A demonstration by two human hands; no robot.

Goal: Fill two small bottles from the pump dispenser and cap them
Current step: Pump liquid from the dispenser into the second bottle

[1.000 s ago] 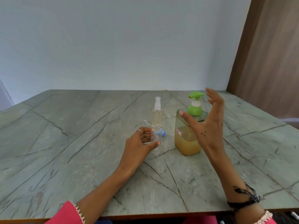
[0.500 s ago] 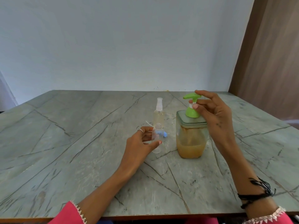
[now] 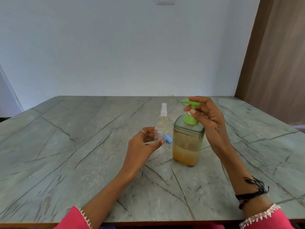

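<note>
Centre of frame: a square clear pump dispenser [image 3: 187, 142] with a green pump head [image 3: 189, 111], part full of amber liquid, stands on the grey veined stone worktop [image 3: 66, 154]. The right hand [image 3: 206, 119] pinches the pump neck, thumb in front, fingers over the top. Just left of it, the left hand [image 3: 143, 144] grips a small clear uncapped bottle [image 3: 159, 138] between thumb and fingers. Behind stands a small capped spray bottle [image 3: 163, 119] holding pale liquid; a blue cap [image 3: 217, 139] lies beside it.

A grey veined stone table [image 3: 69, 146] below a wall switch plate [image 3: 165, 0].
</note>
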